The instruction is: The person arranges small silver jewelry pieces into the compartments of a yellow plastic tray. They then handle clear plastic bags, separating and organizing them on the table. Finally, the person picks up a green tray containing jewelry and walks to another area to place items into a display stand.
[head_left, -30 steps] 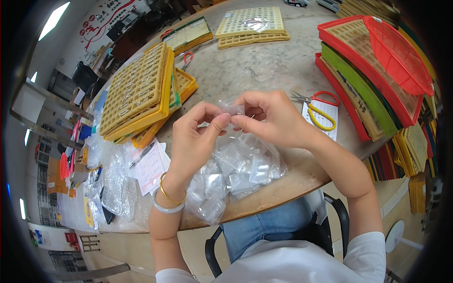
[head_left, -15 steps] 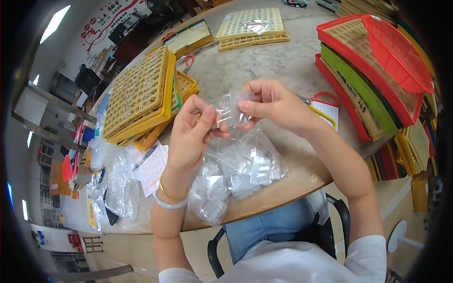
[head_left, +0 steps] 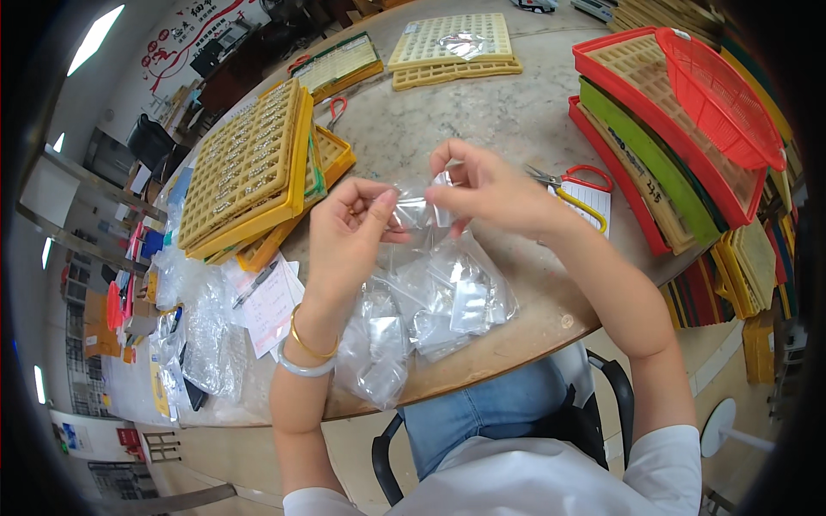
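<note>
I see L hand point(head_left: 351, 222) & R hand point(head_left: 483, 191) pinching clear bag point(head_left: 415, 211). Uneven pull may tear it, poss. slip.

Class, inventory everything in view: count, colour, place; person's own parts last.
Table: one, mottled grey, centre
Held plastic bag: at least one, transparent, centre
Loose plastic bags: many, transparent, front table edge
Yellow gridded trays: several, yellow-tan, left stack
Silvery pieces: many, silver, in left stack
Cream gridded trays: two, cream, top centre
Red trays: two, red, right stack
Mesh basket: one, red, atop that stack
Scissors: one pair, red and yellow handles, right of centre
Papers: several, white, left
Pen: one, dark, on papers
Bubble wrap: one heap, transparent, far left
Bangles: two, gold and white, left wrist
Left hand: one, bare, pinching the held bag
Right hand: one, bare, likewise
</note>
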`<state>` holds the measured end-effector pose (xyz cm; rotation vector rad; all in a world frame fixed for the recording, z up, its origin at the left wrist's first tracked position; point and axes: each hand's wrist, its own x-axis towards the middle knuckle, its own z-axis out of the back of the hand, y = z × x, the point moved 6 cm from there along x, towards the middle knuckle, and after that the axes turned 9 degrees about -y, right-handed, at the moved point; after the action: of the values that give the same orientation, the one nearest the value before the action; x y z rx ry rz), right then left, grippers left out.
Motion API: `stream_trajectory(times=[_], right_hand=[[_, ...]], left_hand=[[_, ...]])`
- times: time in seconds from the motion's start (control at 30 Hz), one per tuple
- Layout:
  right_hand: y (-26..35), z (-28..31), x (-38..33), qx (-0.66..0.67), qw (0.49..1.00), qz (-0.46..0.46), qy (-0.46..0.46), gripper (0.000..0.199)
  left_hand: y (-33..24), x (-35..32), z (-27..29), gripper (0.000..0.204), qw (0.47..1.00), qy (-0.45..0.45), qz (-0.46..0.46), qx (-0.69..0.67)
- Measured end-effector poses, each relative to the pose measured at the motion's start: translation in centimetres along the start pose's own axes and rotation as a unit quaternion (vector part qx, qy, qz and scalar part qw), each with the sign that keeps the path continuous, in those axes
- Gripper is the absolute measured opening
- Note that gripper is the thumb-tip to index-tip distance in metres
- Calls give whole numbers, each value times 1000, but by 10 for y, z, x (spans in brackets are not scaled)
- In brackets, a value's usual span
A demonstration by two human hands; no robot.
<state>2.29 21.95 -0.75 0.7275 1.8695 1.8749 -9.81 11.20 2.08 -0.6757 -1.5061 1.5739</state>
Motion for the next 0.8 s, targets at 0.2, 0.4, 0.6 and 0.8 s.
stream_trajectory(times=[0.2, 0.4, 0.6, 0.8], right_hand=[[15, 5, 2, 49, 997, 60, 5, 23], [18, -1, -6, -147, 964, 196, -101, 24], [12, -6, -6, -88, 986, 137, -20, 17], [21, 1, 0, 25, 991, 102, 80, 8]], left_hand=[[5, 4, 9, 14, 1000, -7, -19, 5], [7, 0, -6, 19, 997, 5, 61, -44], [9, -1, -3, 16, 997, 39, 23, 64], [-2, -5, -2, 15, 999, 25, 33, -1]])
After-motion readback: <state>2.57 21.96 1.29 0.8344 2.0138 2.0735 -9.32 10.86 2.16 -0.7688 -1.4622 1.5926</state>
